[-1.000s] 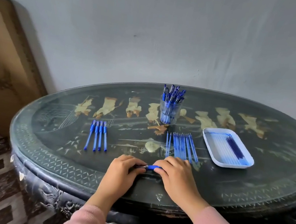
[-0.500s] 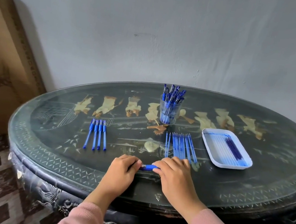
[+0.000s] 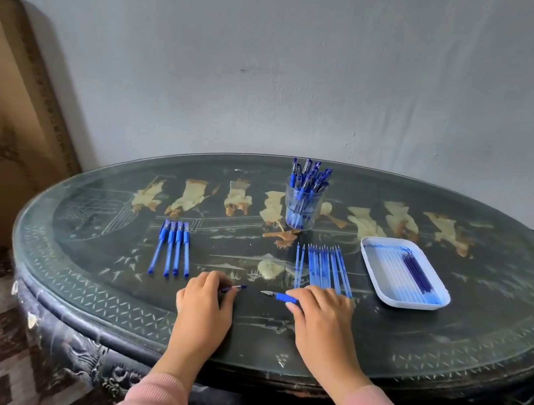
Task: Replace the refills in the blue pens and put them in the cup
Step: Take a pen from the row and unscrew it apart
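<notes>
Dark oval table (image 3: pixel 483 321), grey wall behind. Cup (image 3: pixel 301 207) at back centre, full of pens. Fresh refills (image 3: pixel 326 270) lie in a row just beyond my right hand (image 3: pixel 321 318). Step looks like dismantling: my left hand (image 3: pixel 205 304) is curled round the barrel (image 3: pixel 234 288), and my right fingers pinch the grip piece (image 3: pixel 282 297). The two parts are apart. Next, likely: pull the old refill, pick a fresh one.

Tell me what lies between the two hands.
In the head view: the pen body poking from the left hand, the blue tip piece from the right hand, bare table between them.
</notes>
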### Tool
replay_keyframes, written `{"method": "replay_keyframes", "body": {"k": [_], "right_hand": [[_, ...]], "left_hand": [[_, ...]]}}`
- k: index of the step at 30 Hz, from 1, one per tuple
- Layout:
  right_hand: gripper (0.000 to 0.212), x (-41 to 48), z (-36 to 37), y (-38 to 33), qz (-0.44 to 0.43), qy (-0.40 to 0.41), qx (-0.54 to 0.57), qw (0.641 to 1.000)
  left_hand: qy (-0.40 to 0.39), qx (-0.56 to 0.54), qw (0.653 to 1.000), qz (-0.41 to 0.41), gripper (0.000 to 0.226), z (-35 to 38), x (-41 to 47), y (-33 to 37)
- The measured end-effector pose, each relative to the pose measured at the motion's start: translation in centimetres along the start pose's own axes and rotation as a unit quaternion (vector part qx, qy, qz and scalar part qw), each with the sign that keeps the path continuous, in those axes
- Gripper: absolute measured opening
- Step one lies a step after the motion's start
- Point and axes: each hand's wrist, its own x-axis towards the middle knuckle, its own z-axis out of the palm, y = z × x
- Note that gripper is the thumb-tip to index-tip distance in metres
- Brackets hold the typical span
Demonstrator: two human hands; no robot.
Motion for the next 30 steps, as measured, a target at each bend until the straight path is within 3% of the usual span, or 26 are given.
{"method": "replay_keyframes", "body": {"k": [7,14,18,25,30], "right_hand": [[0.017,-0.2,0.5,0.0,-0.014,-0.039,0.0,0.999],[0.013,0.0,0.3,-0.3,-0.029,-0.032,0.007,0.999],[0.019,0.0,0.4,-0.3,-0.046,-0.046,0.011,0.998],[0.006,0.1,0.5,-0.4,-0.059,-0.044,0.028,0.997],[0.006,0.1,0.5,-0.4,-0.079,-0.056,0.015,0.995]], "left_hand": [[0.03,0.066,0.997,0.019,0.016,0.7,-0.3,-0.4],[-0.004,-0.013,0.977,0.211,0.025,0.2,-0.9,0.5],[0.003,-0.016,0.982,0.19,0.018,1.2,-0.7,0.0],[0.005,-0.005,0.979,0.202,0.008,1.4,-0.7,-0.1],[0.004,0.003,0.98,0.2,0.041,1.2,-0.9,0.0]]}}
